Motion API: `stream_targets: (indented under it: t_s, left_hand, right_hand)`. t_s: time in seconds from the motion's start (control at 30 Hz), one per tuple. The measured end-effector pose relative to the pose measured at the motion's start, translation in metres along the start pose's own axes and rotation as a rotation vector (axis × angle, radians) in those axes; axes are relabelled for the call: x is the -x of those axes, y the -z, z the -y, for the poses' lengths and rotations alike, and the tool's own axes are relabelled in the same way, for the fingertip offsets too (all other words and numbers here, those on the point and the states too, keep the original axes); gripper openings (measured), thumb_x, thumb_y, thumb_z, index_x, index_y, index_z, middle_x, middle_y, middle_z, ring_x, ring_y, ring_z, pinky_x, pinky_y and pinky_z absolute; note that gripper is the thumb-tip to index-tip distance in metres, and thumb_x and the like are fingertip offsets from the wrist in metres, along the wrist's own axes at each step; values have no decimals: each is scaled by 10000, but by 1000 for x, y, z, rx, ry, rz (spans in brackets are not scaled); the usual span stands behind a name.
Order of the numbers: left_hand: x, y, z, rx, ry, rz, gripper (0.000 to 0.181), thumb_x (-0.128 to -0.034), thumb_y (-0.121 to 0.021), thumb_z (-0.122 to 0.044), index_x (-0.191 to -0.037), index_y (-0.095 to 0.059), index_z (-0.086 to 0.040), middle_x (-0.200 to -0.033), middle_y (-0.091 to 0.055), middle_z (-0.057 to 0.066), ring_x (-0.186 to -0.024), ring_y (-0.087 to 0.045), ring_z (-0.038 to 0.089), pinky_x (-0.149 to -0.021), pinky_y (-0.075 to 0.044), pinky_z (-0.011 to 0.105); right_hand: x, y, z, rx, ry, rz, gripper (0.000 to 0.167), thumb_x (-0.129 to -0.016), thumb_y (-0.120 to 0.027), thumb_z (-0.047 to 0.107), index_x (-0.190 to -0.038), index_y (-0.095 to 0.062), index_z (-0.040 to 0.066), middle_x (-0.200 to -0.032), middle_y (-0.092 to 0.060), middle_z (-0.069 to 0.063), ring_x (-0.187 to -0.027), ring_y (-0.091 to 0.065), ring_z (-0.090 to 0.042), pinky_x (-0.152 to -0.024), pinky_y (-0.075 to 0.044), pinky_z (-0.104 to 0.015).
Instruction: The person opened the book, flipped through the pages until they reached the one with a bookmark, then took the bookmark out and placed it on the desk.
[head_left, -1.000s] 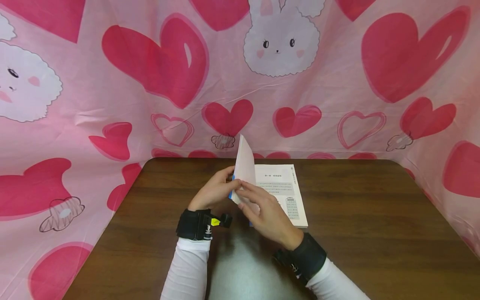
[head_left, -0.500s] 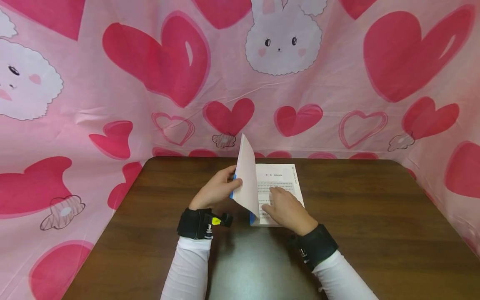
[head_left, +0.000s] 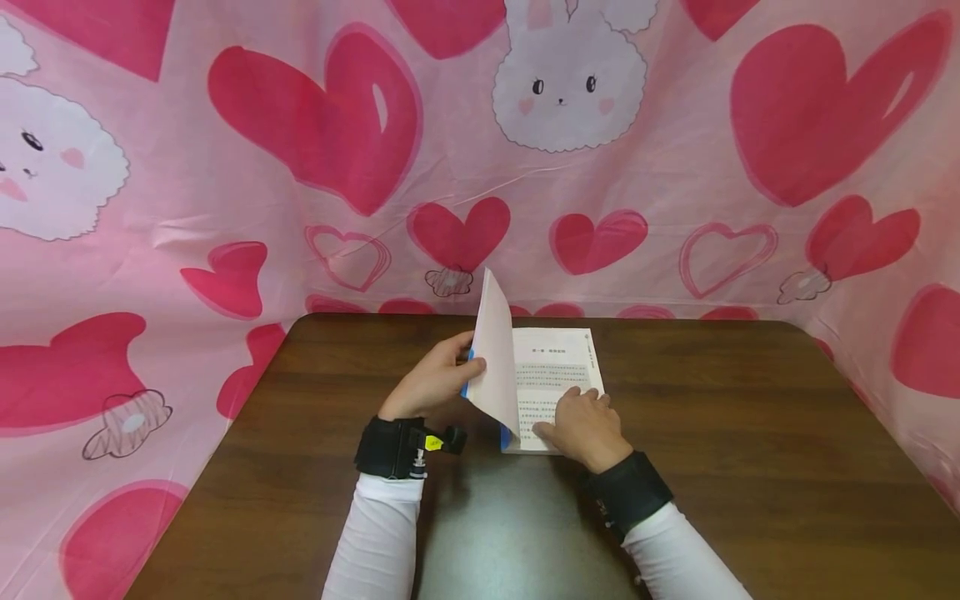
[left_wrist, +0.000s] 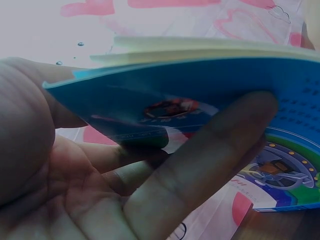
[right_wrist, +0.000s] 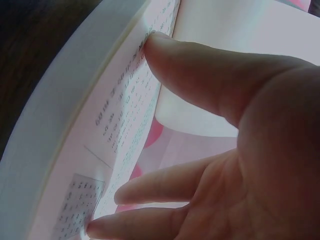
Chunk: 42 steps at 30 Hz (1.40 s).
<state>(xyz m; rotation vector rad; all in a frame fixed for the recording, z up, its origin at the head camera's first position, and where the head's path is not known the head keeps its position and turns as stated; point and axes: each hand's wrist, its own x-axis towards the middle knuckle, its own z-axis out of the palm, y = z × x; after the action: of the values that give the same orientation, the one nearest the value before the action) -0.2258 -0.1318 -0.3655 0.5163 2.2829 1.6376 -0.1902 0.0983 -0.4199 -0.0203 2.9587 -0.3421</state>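
An open book lies on the table, its printed right-hand page facing up. My left hand holds the raised front cover and a few leaves between thumb and fingers, so they stand steeply tilted. In the left wrist view the cover is blue with a colourful picture, and fingers lie against its outside. My right hand rests on the lower right part of the printed page, fingers spread. The right wrist view shows its thumb and fingertips touching the page. The hand hides that corner of the page.
A dark brown wooden table spreads around the book. Behind it and at both sides hangs a pink cloth with hearts and rabbit faces. Black straps with small cameras sit on both wrists.
My right hand has left the raised leaves and moved right, down onto the printed page, then slid towards its lower right edge. The left hand keeps its hold on the cover.
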Motion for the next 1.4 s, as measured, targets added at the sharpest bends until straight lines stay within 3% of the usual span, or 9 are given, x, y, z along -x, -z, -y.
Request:
stream_targets:
  t_s: [0.13, 0.3, 0.57, 0.87, 1.07, 1.27, 1.4]
  left_hand:
    - [-1, -1, 0, -8, 4, -2, 516, -1045, -577, -79, -1534, -443, 18, -1283, -658, 263, -936, -732, 236, -875, -662, 445]
    - [-1, -1, 1, -11, 1, -1, 511, -1047, -576, -85, -1530, -446, 17, -1281, -660, 261, -937, -728, 233, -877, -662, 443]
    - [0, 0, 3, -14, -6, 6, 517, -1054, -565, -87, -1542, -432, 20, -1275, -661, 261, -927, -725, 224, -868, -664, 422]
    - [-1, -2, 2, -17, -4, 1, 518, -1053, -573, -83, -1541, -434, 21, -1272, -656, 268, -927, -725, 222, -876, -662, 438]
    - [0, -2, 1, -16, -2, 1, 519, -1050, -579, -86, -1539, -436, 17, -1281, -653, 266, -937, -726, 233, -879, -661, 451]
    - [-1, -2, 1, -17, -6, 1, 521, -1049, -580, -83, -1539, -436, 21, -1288, -650, 264, -945, -723, 236, -878, -661, 449]
    - [-1, -2, 2, -17, -8, -1, 513, -1049, -579, -80, -1534, -444, 22, -1284, -650, 260, -947, -717, 231, -875, -662, 438]
  right_hand:
    - [0, -1, -1, 8, 0, 8, 838, -879, -805, 463, -1312, -540, -204, -1238, -610, -434, -1191, -582, -598, -921, -575, -660]
    - [-1, -2, -2, 23, 11, -9, 739, -884, -805, 437, -1238, -573, -168, -1060, -656, -359, -1006, -637, -499, -794, -593, -585]
    - [-3, -2, -2, 22, 26, -20, 690, -909, -784, 330, -1331, -557, -167, -1036, -697, -327, -894, -658, -429, -780, -582, -556]
    - [-2, -3, -2, 7, 64, -75, 473, -898, -775, 232, -1187, -631, -112, -866, -695, -219, -731, -621, -333, -611, -536, -457]
    - [-1, -4, -2, 14, 111, -126, 369, -907, -735, 166, -1187, -672, -65, -944, -682, -218, -805, -626, -359, -640, -573, -506]
    - [-1, -3, -1, -6, 140, -159, 392, -916, -713, 144, -1262, -686, -39, -1086, -682, -243, -962, -637, -398, -748, -612, -572]
    - [0, -3, 0, -61, 173, -178, 398, -924, -703, 130, -1298, -689, -9, -1136, -678, -269, -969, -654, -403, -768, -612, -589]
